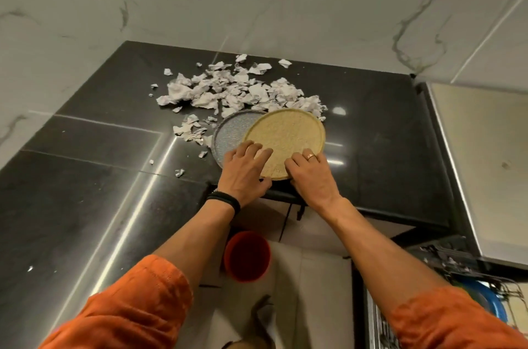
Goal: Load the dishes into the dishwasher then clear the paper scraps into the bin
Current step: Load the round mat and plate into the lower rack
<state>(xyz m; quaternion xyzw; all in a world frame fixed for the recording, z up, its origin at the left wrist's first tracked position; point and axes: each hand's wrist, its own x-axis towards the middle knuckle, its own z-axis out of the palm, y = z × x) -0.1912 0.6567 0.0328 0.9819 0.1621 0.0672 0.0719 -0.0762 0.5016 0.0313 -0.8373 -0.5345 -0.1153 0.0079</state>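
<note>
Red bin (247, 255) on the floor below the counter edge, mouth up; inside looks bare, though my left forearm covers part of the rim; dishwasher rack (445, 260) at lower right, under the counter overhang; wire tines visible, something blue (491, 300) sits in it, what it is I cannot tell.

Yellow plate (285, 140) lies on the black counter (380, 131), overlapping the grey plate (231, 131) beneath it and to the left; both plates carry nothing; the yellow plate's near rim reaches the counter's front edge.

My left hand (244, 174) lies flat on the yellow plate's near-left rim, fingers spread on top, thumb toward the counter edge; my right hand (310, 174) is on the near-right rim, fingers curled over the top; neither hand is closed round the plate yet, both press on it.

Paper scraps (237, 89) heaped behind the plates, some touching the grey plate's far rim; loose bits stray to the left and near side.

Counter to the right of the plates is bare up to a pale appliance top (485, 154); left side of the counter is open too, wall close behind the scraps.
</note>
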